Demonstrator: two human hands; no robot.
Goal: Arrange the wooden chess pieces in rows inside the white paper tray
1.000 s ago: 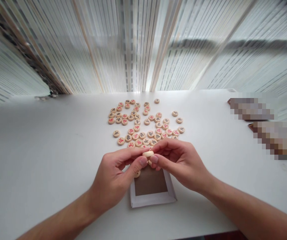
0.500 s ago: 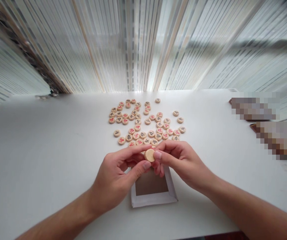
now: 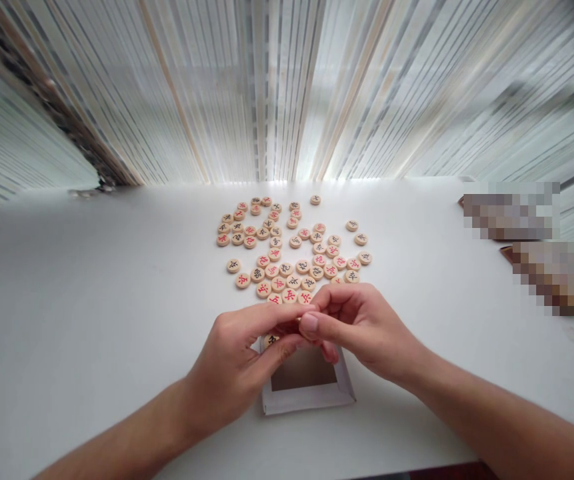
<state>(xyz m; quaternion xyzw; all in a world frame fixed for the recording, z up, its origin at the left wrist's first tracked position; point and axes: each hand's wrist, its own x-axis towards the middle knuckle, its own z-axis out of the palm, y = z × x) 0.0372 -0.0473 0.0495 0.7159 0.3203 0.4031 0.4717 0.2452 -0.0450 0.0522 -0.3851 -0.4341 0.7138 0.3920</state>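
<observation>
My left hand and my right hand meet over the far end of a shallow white box with a brown bottom. Their thumbs and fingers come together in a pinch around a wooden xiangqi piece, which the fingers now almost wholly hide. Under my left fingers, at the box's far left corner, shows another xiangqi piece with a black character. Just beyond my fingertips lie loose xiangqi pieces, round and pale, with red or black characters facing up.
More pieces spread over the middle of the white table toward its back. Two blurred, flat brown items lie at the right. Striped curtains hang behind the table's far edge.
The blank-faced piece between my hands has gone out of sight behind my fingers. Both hands have come slightly lower and closer together. A black-marked piece now shows at the box's corner.
</observation>
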